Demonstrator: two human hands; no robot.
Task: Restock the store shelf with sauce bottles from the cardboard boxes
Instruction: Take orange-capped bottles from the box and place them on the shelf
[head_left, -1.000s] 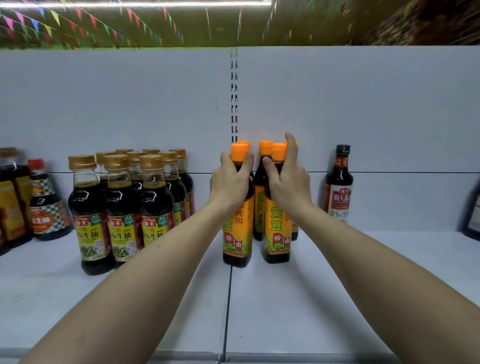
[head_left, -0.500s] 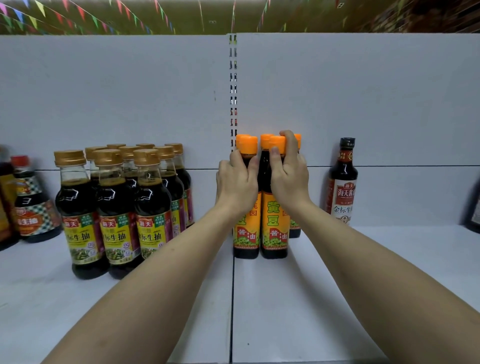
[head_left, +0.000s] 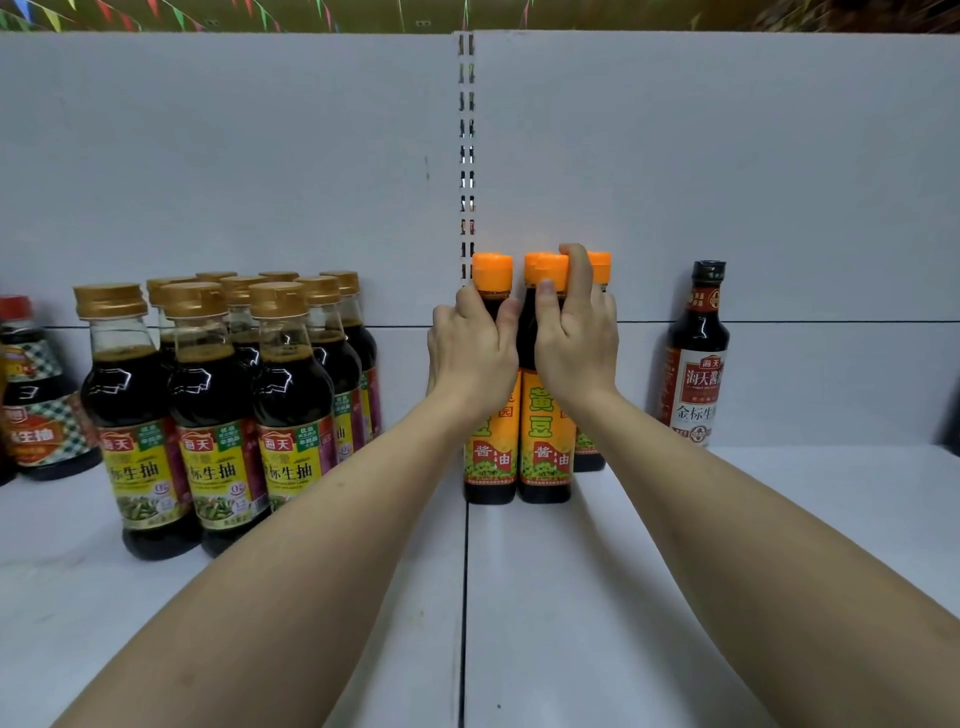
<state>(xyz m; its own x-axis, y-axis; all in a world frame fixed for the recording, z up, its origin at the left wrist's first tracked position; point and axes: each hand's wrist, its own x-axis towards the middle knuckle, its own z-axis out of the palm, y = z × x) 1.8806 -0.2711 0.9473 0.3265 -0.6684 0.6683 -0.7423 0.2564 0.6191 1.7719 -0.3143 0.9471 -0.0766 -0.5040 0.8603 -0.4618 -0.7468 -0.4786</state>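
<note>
Both front orange-capped bottles have slid back toward the rear panel since a second ago and now stand side by side, touching, on the shelf (head_left: 571, 597) just right of the foot of the slotted upright (head_left: 466, 156). The left hand (head_left: 470, 353) has its grip curled tight round the neck of the left front bottle (head_left: 488, 457), just under the cap. The right hand (head_left: 574, 343) holds the neck of the right front bottle (head_left: 545, 441), thumb pressed on the front at the cap's lower edge, forefinger lifted across the cap tops. Their orange-and-yellow labels read 黄豆 and 酱油. More orange-capped bottles (head_left: 600, 265) stand behind them against the panel, right of the upright.

Left of the upright stands a block of gold-capped bottles (head_left: 213, 415), with yellow labels reading 海天 and 标生抽. Farther left from the upright, a squat bottle with a chequered label (head_left: 39, 400) shows 生抽. Well right of the upright, a single black-capped bottle (head_left: 696, 358) carries 海天 and 金标生. Coloured bunting (head_left: 47, 13) hangs above the panel.
</note>
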